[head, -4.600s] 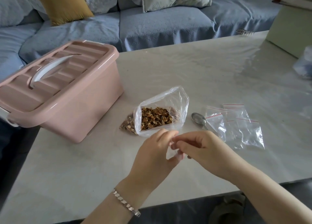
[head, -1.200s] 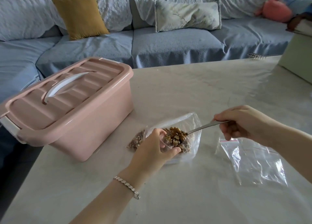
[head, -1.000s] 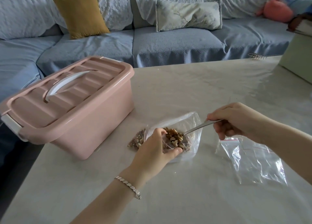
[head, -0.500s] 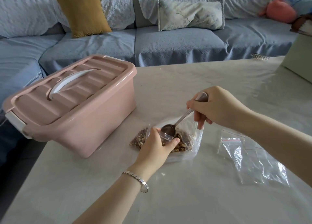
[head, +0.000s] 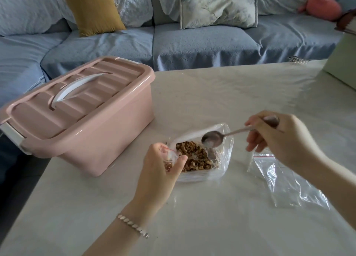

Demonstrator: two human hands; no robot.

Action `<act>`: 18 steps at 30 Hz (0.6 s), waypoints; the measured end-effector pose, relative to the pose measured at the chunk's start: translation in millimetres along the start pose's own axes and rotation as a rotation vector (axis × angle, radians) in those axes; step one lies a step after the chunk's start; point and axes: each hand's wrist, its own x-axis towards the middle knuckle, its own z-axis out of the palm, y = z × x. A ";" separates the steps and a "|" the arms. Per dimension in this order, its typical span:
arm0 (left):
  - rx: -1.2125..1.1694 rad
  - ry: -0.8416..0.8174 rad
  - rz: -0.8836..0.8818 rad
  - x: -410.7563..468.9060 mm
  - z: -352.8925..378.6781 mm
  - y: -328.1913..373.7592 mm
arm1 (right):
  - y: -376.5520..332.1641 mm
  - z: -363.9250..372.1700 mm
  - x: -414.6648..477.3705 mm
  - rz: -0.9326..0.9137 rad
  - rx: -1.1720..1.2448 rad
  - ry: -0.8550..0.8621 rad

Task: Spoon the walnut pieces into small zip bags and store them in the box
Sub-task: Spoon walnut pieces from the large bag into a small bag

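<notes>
Lower centre, the left hand (head: 160,167) fingers (head: 155,148) pinch the limp, slippery zip bag (head: 170,156) at its mouth, likely the best hold, beside the light, crumbly walnuts (head: 194,157) on the surface (head: 192,217), while the right hand (head: 277,140) fingers (head: 252,139) clamp the stiff spoon (head: 212,139) by its handle.

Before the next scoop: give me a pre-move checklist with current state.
1. Spoon gripped by the right hand: ok.
2. Spoon bowl empty, ready to load: ok.
3. Small bag held by the left hand: ok. Mouth open enough for a pour: cannot tell.
4. Big bag open, walnuts exposed right under the spoon: ok.
5. Box open for storing: not ok, the lid is on.
6. Spare bags beside the right hand: ok.
</notes>
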 end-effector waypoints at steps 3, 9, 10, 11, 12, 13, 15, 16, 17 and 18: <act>0.065 -0.151 -0.096 -3.8 -1.6 -18.6 | 26.1 21.0 -17.2 0.054 -0.041 -0.042; 0.129 -0.334 -0.174 -7.6 6.2 -24.9 | 49.3 48.2 -38.7 0.068 -0.082 -0.069; 0.145 -0.348 -0.180 -7.3 8.3 -24.5 | 52.9 52.3 -39.6 0.101 -0.048 -0.071; 0.124 -0.368 -0.206 -7.5 9.9 -23.1 | 56.0 56.1 -39.7 0.145 0.009 -0.067; 0.075 -0.387 -0.237 -7.5 11.3 -21.0 | 59.0 59.4 -39.4 0.199 0.080 -0.060; 0.009 -0.405 -0.276 -7.1 13.6 -21.5 | 61.7 62.4 -39.0 0.255 0.155 -0.056; -0.087 -0.395 -0.312 -7.2 17.5 -21.5 | 66.0 68.8 -38.2 0.345 0.273 -0.065; -0.110 -0.373 -0.301 -8.0 18.6 -20.8 | 67.4 72.5 -38.2 0.376 0.312 -0.074; -0.126 -0.340 -0.292 -9.2 19.0 -19.6 | 68.1 76.1 -38.7 0.400 0.344 -0.084; -0.148 -0.297 -0.288 -10.2 19.2 -18.2 | 68.2 79.5 -39.3 0.419 0.370 -0.092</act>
